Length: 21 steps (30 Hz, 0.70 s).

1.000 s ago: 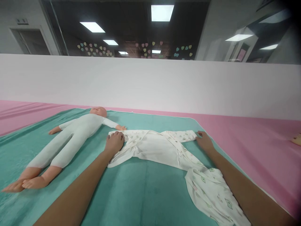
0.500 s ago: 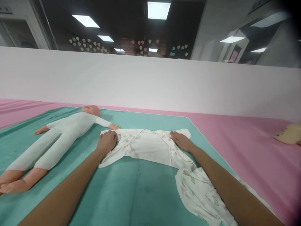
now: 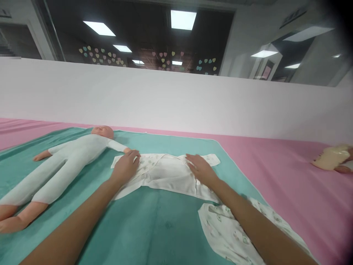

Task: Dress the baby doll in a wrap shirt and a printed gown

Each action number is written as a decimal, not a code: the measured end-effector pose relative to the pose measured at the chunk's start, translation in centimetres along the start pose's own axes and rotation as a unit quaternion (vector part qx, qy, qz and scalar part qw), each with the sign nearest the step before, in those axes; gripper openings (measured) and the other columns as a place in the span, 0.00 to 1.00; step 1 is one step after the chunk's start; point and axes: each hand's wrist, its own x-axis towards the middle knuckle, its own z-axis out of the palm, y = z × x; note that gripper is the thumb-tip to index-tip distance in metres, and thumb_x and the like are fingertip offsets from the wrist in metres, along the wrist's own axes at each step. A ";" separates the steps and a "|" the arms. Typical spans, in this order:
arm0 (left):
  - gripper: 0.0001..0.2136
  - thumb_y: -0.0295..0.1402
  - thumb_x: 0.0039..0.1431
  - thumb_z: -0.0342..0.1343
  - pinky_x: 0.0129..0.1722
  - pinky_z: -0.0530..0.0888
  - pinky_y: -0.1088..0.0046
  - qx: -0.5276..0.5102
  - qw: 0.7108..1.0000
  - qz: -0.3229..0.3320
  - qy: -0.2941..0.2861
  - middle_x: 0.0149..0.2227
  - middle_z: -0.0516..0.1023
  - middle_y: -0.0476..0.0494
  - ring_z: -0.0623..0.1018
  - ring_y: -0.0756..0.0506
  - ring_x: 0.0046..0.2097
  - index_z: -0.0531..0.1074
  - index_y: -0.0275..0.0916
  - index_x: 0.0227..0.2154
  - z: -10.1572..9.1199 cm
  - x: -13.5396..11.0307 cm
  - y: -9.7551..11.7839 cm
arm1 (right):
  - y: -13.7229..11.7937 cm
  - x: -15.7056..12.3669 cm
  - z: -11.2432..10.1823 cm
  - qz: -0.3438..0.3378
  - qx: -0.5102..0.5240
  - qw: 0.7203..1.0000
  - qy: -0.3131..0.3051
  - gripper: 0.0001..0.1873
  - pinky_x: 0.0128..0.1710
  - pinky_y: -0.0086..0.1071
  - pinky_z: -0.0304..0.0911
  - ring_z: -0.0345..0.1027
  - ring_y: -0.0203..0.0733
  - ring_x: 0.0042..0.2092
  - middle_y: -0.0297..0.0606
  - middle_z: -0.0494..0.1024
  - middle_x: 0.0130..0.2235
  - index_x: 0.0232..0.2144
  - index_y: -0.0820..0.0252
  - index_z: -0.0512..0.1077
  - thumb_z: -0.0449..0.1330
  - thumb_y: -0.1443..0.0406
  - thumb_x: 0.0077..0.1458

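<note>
A white printed baby garment (image 3: 165,175) lies spread open on the teal blanket (image 3: 154,228). My left hand (image 3: 126,166) rests flat on its left sleeve, fingers stretched out. My right hand (image 3: 200,169) lies flat on the right side of the garment's chest, fingers extended. A baby doll (image 3: 63,162) in a pale suit lies on its back to the left, one arm reaching close to my left hand. A second printed cloth (image 3: 228,232) is bunched under my right forearm.
The teal blanket covers a pink sheet (image 3: 289,176) that runs to a white partition (image 3: 176,99) behind. At the far right edge another doll (image 3: 332,158) lies on the pink sheet.
My right hand slid left from the end of the right sleeve onto the garment's chest. My left hand stayed on the left sleeve. The view shifted right.
</note>
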 end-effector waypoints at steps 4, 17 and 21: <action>0.15 0.35 0.61 0.39 0.54 0.63 0.67 -0.048 0.986 0.142 -0.068 0.54 0.68 0.47 0.67 0.45 0.55 0.69 0.42 0.44 1.1 -1.9 5.1 | -1.6 0.5 1.0 0.027 0.012 0.993 -0.114 0.33 0.59 0.39 0.45 0.48 0.45 0.61 0.40 0.55 0.62 0.60 0.59 0.50 0.42 0.50 0.58; 0.21 0.42 0.62 0.39 0.57 0.56 0.51 0.059 0.987 0.119 -0.089 0.64 0.49 0.42 0.44 0.38 0.65 0.60 0.41 0.54 5.4 -2.1 5.4 | 0.7 0.6 2.0 0.033 -0.122 0.988 -0.091 0.21 0.56 0.40 0.46 0.60 0.44 0.53 0.43 0.69 0.52 0.55 0.59 0.58 0.43 0.63 0.60; 0.17 0.32 0.60 0.42 0.56 0.59 0.57 0.096 0.984 0.151 0.009 0.64 0.50 0.41 0.44 0.41 0.65 0.63 0.38 0.51 4.4 -1.8 4.8 | 0.6 0.4 1.2 -0.019 -0.127 0.991 -0.037 0.20 0.53 0.38 0.51 0.62 0.42 0.49 0.40 0.72 0.47 0.50 0.57 0.63 0.46 0.72 0.56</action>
